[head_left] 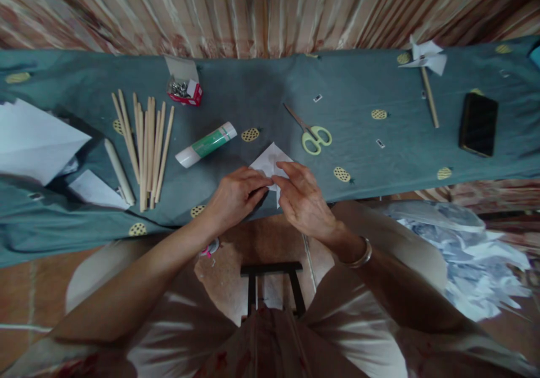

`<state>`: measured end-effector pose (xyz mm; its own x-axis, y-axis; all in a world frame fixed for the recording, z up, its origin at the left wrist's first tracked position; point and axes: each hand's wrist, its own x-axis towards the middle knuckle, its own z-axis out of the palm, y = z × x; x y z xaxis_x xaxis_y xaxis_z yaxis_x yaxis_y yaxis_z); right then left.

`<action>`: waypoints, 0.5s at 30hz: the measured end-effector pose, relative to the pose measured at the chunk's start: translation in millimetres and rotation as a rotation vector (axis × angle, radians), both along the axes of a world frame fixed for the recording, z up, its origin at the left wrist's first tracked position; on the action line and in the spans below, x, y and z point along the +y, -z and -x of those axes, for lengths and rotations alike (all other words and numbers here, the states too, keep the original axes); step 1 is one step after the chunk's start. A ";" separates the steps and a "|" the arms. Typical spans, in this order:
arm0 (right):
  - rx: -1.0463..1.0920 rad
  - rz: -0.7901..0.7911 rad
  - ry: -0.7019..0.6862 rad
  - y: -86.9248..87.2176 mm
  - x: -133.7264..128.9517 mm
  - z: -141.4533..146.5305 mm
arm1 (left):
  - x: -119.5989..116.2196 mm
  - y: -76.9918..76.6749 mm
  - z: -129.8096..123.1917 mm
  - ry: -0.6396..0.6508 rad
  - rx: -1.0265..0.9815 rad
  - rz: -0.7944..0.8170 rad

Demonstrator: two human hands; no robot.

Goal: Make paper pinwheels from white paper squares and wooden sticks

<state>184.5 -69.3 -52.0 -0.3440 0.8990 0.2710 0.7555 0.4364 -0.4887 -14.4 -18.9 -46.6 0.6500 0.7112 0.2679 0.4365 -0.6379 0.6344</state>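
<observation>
A small piece of white paper (270, 157), partly folded at its middle, lies at the near edge of the cloth-covered table. My left hand (236, 198) pinches its left side, thumb and fingers together near the centre. From the right, my right hand (304, 202) grips the same paper, with bent fingertips pressing close to its middle. Both hands cover much of the paper's lower part. Just beyond it are scissors (311, 133) with pale green handles, lying partly open. To the left rests a green and white glue stick (206, 144).
Several wooden sticks (145, 142), a pale pen (119, 170) and white sheets (37, 139) lie left. A red box (185, 91) of metal pins stands behind. Rightward are a paper pinwheel (426, 57) on a stick and a phone (478, 124). A bag of paper scraps (468, 254) sits below.
</observation>
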 end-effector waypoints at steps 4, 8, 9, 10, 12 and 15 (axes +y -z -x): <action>-0.009 0.005 -0.013 -1.7 1.1 1.8 | -0.8 -1.6 -0.5 -0.012 0.003 -0.005; -0.010 -0.009 -0.043 -4.3 3.1 3.5 | -1.7 0.0 -0.9 -0.027 0.002 -0.024; -0.010 -0.004 -0.047 -4.7 3.4 4.1 | -1.8 0.6 -0.9 -0.028 0.001 -0.030; -0.009 0.003 -0.049 -4.9 3.6 4.7 | -1.9 1.2 -0.9 -0.031 0.001 -0.033; -0.009 0.015 -0.053 -5.1 3.3 5.9 | -2.0 2.0 -0.7 -0.037 0.007 -0.033; -0.005 -0.007 -0.055 -5.4 2.5 6.0 | -2.2 2.1 0.2 -0.038 0.029 -0.027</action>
<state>178.5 -66.8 -46.6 -0.3944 0.8768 0.2751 0.7328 0.4807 -0.4816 -14.6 -21.1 -48.7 0.6307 0.7280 0.2688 0.4788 -0.6376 0.6035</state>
